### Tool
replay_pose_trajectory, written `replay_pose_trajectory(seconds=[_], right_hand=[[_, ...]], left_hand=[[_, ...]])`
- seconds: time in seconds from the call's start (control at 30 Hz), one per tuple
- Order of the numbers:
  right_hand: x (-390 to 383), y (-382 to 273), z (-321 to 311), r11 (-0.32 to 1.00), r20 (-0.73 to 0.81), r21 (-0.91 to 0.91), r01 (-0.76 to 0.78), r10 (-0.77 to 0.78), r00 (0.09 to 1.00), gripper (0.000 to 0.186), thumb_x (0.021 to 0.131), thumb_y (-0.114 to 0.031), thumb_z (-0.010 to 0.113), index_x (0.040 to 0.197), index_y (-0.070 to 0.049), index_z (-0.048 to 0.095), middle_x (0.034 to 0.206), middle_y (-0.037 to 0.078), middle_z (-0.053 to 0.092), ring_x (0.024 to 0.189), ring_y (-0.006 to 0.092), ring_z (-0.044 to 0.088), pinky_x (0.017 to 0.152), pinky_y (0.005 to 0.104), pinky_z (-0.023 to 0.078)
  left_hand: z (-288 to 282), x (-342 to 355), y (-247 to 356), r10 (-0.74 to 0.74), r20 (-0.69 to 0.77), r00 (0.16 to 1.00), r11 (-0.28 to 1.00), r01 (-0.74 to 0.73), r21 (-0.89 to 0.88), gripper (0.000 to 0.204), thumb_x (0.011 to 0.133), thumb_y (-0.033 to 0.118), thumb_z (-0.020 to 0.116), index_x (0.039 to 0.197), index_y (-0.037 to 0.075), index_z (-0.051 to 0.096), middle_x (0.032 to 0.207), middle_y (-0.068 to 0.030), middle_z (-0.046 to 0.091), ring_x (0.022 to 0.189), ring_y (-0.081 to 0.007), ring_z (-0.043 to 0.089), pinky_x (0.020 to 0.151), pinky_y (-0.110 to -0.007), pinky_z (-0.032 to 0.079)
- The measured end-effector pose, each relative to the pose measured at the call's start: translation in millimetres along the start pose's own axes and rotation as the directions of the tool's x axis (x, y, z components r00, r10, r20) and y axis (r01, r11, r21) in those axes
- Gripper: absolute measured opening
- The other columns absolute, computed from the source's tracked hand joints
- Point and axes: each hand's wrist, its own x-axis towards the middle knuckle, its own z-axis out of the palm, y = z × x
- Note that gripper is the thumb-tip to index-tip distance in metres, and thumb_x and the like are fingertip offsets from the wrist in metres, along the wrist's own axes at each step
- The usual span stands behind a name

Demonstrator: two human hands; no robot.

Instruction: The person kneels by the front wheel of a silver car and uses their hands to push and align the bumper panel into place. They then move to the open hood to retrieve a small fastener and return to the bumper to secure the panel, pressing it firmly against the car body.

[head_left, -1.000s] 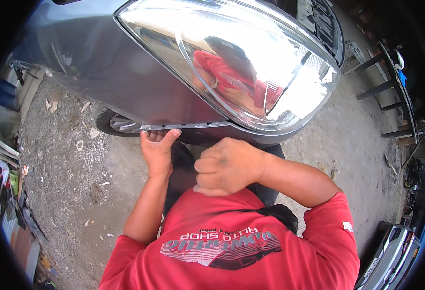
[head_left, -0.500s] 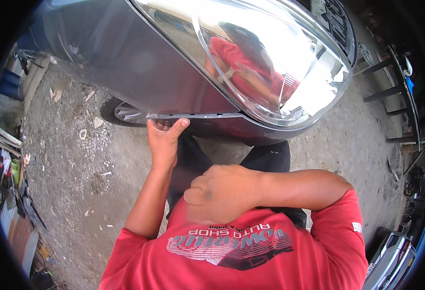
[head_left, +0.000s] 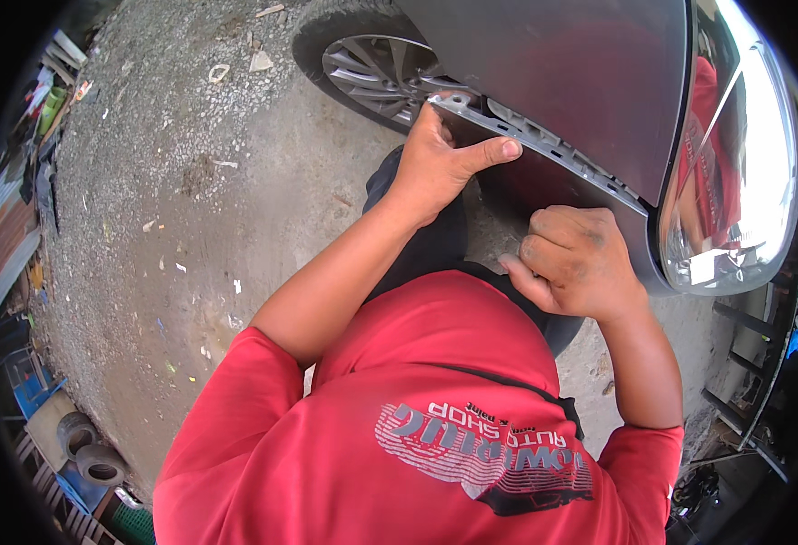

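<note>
My left hand (head_left: 444, 163) grips the dark grey bumper edge (head_left: 578, 186) at its wheel end, thumb along the face. The edge stands out from the fender (head_left: 562, 64), showing a pale strip with tabs (head_left: 540, 136). My right hand (head_left: 567, 259) is closed in front of the bumper, below that edge, fingers curled and thumb bent; what is inside it, if anything, is hidden. The glossy headlight (head_left: 717, 227) sits to its upper right, and the wheel (head_left: 362, 77) is behind my left hand.
Gritty concrete ground (head_left: 172, 236) lies around me. Worn tyres (head_left: 99, 465) and boards lie at the lower left, with corrugated sheets (head_left: 8, 254) and debris along the left. A dark metal rack (head_left: 744, 400) stands at the right. My red-shirted body is below.
My view has swung toward the wheel. The bumper edge stands further from the fender, still in my left hand. My closed right hand has risen from my belly toward the bumper.
</note>
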Motion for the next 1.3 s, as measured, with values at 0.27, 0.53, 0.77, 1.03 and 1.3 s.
replay_pose_trajectory(seconds=[0.27, 0.53, 0.77, 1.03, 1.3], right_hand=[[7, -1, 0, 0.999, 0.023, -0.03, -0.02, 0.021, 1.0, 0.032, 0.071, -0.011, 0.08, 0.064, -0.011, 0.049, 0.064, 0.004, 0.04, 0.051, 0.0221, 0.047, 0.045, 0.0363, 0.036], [20, -10, 0, 0.999, 0.121, -0.024, -0.037, 0.04, 0.992, 0.026, 0.073, -0.001, 0.076, 0.066, -0.006, 0.052, 0.064, 0.006, 0.049, 0.051, 0.0239, 0.05, 0.046, 0.0362, 0.036], [27, -16, -1, 0.995, 0.134, -0.054, -0.083, 0.09, 0.987, 0.026, 0.074, 0.004, 0.074, 0.066, -0.003, 0.05, 0.064, 0.009, 0.048, 0.053, 0.0252, 0.049, 0.048, 0.036, 0.036], [28, -16, -1, 0.989, 0.13, -0.068, -0.134, 0.142, 0.981, 0.028, 0.075, 0.005, 0.074, 0.066, -0.003, 0.049, 0.065, 0.01, 0.047, 0.053, 0.0256, 0.047, 0.049, 0.0362, 0.036], [34, -23, 0, 0.989, 0.113, -0.068, -0.134, 0.141, 0.984, 0.028, 0.076, -0.002, 0.077, 0.065, -0.006, 0.051, 0.063, 0.007, 0.048, 0.052, 0.0242, 0.05, 0.047, 0.0355, 0.036]], left_hand=[[-9, 12, -3, -0.013, 0.051, 0.999, 0.999, 0.012, 0.031, 0.089, 0.068, 0.029, 0.1, 0.136, -0.004, 0.051, 0.124, -0.0136, 0.068, 0.117, -0.0219, 0.064, 0.103, -0.036, 0.05], [-24, 18, -23, 0.196, 0.13, 0.972, 0.978, -0.204, 0.051, 0.077, 0.073, 0.026, 0.097, 0.131, -0.004, 0.056, 0.117, -0.0107, 0.073, 0.109, -0.0188, 0.067, 0.101, -0.034, 0.05], [-30, 28, -13, 0.233, 0.15, 0.961, 0.938, -0.263, 0.225, 0.069, 0.073, 0.031, 0.095, 0.123, -0.004, 0.062, 0.112, -0.0143, 0.075, 0.106, -0.0237, 0.068, 0.098, -0.034, 0.05], [-30, 31, -13, 0.242, 0.112, 0.964, 0.93, -0.263, 0.256, 0.073, 0.071, 0.035, 0.096, 0.123, -0.003, 0.062, 0.11, -0.0156, 0.073, 0.104, -0.0254, 0.068, 0.096, -0.035, 0.051], [-33, 46, -9, 0.148, 0.186, 0.971, 0.973, -0.177, 0.149, 0.07, 0.068, 0.028, 0.099, 0.122, -0.001, 0.064, 0.097, -0.0049, 0.073, 0.083, -0.0113, 0.06, 0.081, -0.027, 0.05]])
